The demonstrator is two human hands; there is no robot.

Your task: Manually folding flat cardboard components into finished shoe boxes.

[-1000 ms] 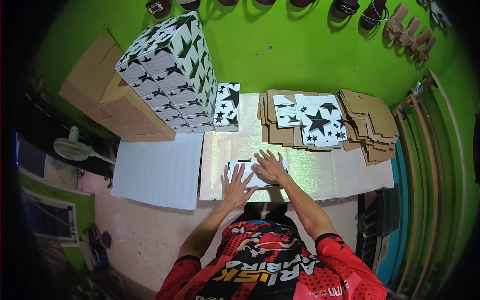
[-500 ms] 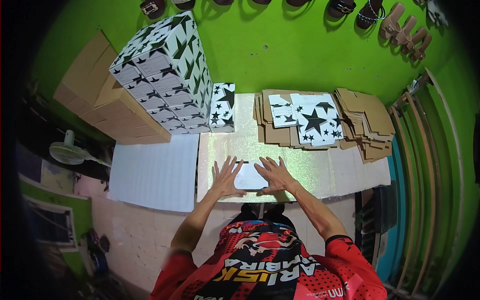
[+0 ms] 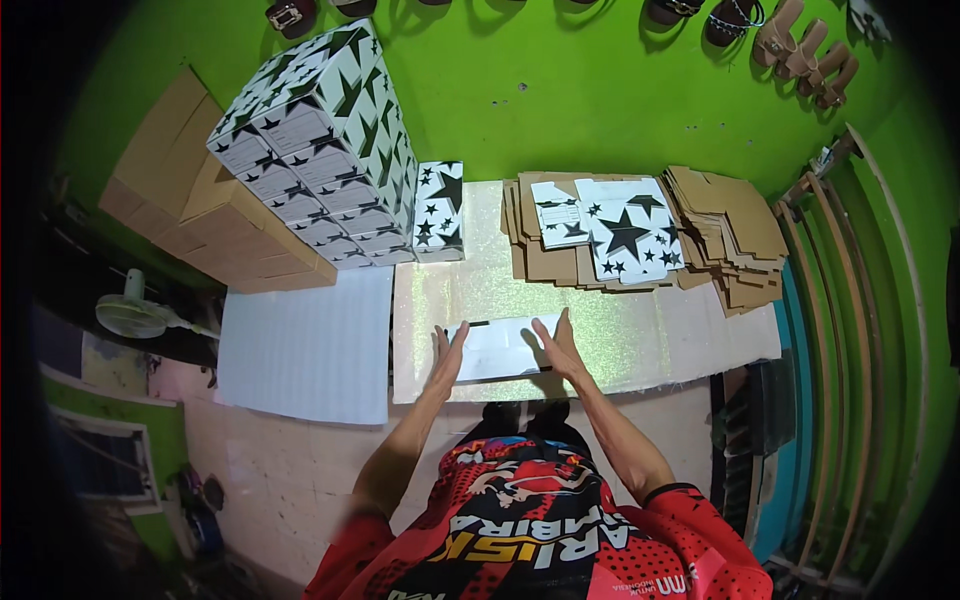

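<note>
A white cardboard box (image 3: 500, 352) with small black marks at its edges lies in front of me on the shimmery, pale-covered table (image 3: 440, 290). Along its left end my left hand (image 3: 449, 358) is turned on edge, fingers stretched out. My right hand (image 3: 561, 352) reaches over the right part of the box, fingers straight and thumb apart, touching or just above it. Neither hand is wrapped round the box. The box's underside is hidden.
Stacked star-patterned boxes (image 3: 340, 165) stand at back left beside brown cartons (image 3: 250, 235); one more star box (image 3: 439, 210) is next to them. Flattened brown cardboard (image 3: 720, 220) and a flat star-printed blank (image 3: 630, 235) lie at back right. Sandals (image 3: 790, 45) hang on the green wall.
Both hands have turned from palms-down with spread fingers to more upright. The left hand has shifted slightly left, uncovering more of the box, which now shows wider and slightly tilted.
</note>
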